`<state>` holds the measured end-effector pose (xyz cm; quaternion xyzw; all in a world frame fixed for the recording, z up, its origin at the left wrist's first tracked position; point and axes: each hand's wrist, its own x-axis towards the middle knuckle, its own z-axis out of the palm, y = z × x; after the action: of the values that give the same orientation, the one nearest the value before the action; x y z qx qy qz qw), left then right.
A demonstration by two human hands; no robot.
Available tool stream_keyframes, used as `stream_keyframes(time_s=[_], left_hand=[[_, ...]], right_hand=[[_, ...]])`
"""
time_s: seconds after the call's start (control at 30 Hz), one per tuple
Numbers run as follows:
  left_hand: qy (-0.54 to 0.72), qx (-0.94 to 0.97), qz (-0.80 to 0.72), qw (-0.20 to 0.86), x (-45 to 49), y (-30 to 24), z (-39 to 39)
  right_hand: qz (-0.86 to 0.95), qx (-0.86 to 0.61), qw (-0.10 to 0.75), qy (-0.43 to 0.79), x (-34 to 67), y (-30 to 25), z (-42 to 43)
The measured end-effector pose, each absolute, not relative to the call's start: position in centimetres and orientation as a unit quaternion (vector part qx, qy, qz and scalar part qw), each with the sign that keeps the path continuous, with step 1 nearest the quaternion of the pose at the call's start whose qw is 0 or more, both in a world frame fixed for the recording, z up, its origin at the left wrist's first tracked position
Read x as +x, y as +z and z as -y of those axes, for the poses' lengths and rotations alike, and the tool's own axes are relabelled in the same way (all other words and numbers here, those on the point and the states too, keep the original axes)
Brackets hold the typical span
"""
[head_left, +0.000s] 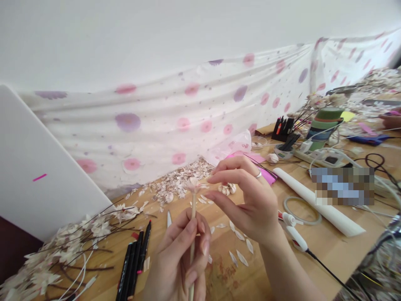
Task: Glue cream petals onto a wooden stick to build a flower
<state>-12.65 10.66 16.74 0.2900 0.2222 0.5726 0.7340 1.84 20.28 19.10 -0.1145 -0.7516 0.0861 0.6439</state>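
Observation:
Fingers of my left hand wrap round a thin pale stick held nearly upright. At its top sits a small whitish-pink flower with petals spreading outward. Just right of the flower is my right hand, its thumb and fingertips apart, a ring on one finger. Nothing shows between those fingertips. Behind the flower a heap of loose pale petals covers the table by the wall. A few single petals lie on the wood below my right hand.
Several black markers lie at left beside finished flowers on dark stems. To the right are a glue gun, a white roll, a power strip and cables. Part of another person's hand shows at the far right.

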Motion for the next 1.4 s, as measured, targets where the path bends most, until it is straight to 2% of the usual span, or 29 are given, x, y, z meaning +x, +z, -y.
stream_keyframes(time_s=[0.57,0.7,1.0,1.27,1.4], left_hand=[[0.573,0.302,-0.256,0.717,-12.2,16.7,-11.3],[0.570,0.280,-0.214,0.742,-12.0,16.6,-11.2],[0.567,0.238,-0.221,0.757,-11.8,17.2,-11.4],[0.628,0.279,-0.262,0.677,-12.7,16.0,-12.2],[0.656,0.296,-0.306,0.624,-12.6,16.0,-12.3]], right_hand=[[0.776,-0.155,0.599,0.123,2.3,18.9,-20.3],[0.771,-0.137,0.610,0.125,2.6,19.1,-20.3],[0.736,-0.110,0.639,0.193,2.8,19.1,-19.5],[0.681,-0.131,0.688,0.214,3.1,18.9,-19.4],[0.637,-0.094,0.712,0.281,3.0,18.5,-19.7]])
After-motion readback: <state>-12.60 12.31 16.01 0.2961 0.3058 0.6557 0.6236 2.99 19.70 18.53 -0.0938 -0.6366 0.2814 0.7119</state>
